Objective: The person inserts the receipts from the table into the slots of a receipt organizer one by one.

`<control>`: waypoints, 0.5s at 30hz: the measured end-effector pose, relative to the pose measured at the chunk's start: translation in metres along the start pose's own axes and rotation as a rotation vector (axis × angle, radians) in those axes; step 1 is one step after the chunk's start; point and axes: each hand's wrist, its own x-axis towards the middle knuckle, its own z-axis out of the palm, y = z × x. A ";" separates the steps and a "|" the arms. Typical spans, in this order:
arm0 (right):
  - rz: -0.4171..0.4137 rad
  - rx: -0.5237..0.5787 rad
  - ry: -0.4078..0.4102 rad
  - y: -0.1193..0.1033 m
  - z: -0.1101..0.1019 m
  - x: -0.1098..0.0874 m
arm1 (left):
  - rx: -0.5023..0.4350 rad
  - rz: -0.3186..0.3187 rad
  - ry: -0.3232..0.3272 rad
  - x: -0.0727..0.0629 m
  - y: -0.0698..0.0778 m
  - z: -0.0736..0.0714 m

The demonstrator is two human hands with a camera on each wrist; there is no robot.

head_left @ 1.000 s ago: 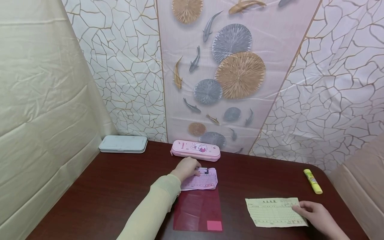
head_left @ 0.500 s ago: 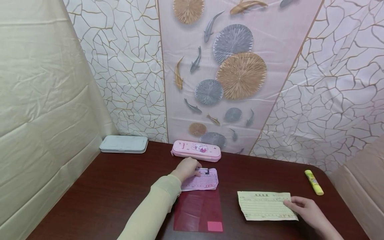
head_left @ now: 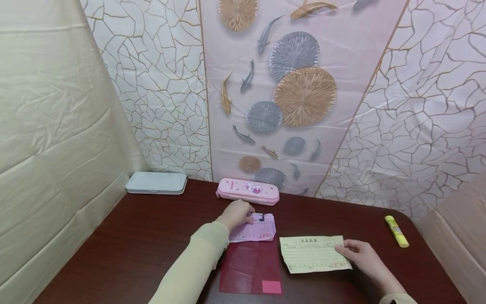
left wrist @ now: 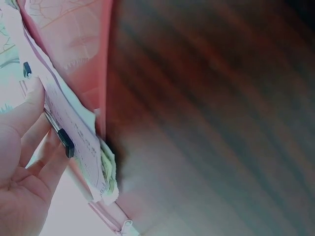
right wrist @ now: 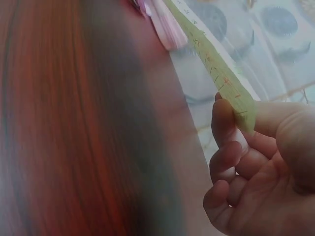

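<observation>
A translucent red clipboard (head_left: 243,266) lies on the dark wooden table, with pink printed slips (head_left: 258,231) at its top end. My left hand (head_left: 235,213) grips the metal clip (head_left: 260,217) there. The left wrist view shows the thumb and fingers around the clip (left wrist: 54,125), and paler paper edges (left wrist: 107,169) beneath the pink. To the right, my right hand (head_left: 362,256) pinches the right edge of a yellow-green printed slip (head_left: 313,254). That slip hangs just beside the clipboard's right edge. In the right wrist view, the slip (right wrist: 231,93) is between thumb and forefinger.
A pink pencil case (head_left: 248,191) with a rabbit print stands behind the clipboard. Farther left at the back is a pale box-like case (head_left: 156,183). A yellow glue stick (head_left: 396,231) lies near the right edge. Patterned cloth hangs behind the table.
My right hand has carried the yellow-green slip leftward and slightly up toward the clipboard. The left hand holds its place on the clip.
</observation>
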 end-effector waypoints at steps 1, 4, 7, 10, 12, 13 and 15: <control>-0.009 0.017 -0.008 -0.001 0.003 0.002 | 0.001 0.001 -0.001 0.000 0.000 0.000; -0.030 0.065 -0.031 -0.005 0.012 0.006 | -0.004 -0.001 0.000 -0.001 0.001 0.000; -0.060 0.095 -0.059 -0.008 0.020 0.011 | -0.006 0.001 0.005 -0.002 0.001 -0.001; -0.086 0.121 -0.087 -0.011 0.028 0.015 | 0.000 0.006 0.014 -0.002 0.001 -0.002; -0.099 0.123 -0.092 -0.014 0.034 0.018 | 0.005 0.010 0.021 -0.002 0.002 -0.002; -0.103 0.123 -0.092 -0.016 0.037 0.018 | 0.009 0.012 0.022 -0.002 0.002 -0.002; -0.110 0.126 -0.086 -0.020 0.042 0.020 | 0.008 0.010 0.023 -0.002 0.002 -0.003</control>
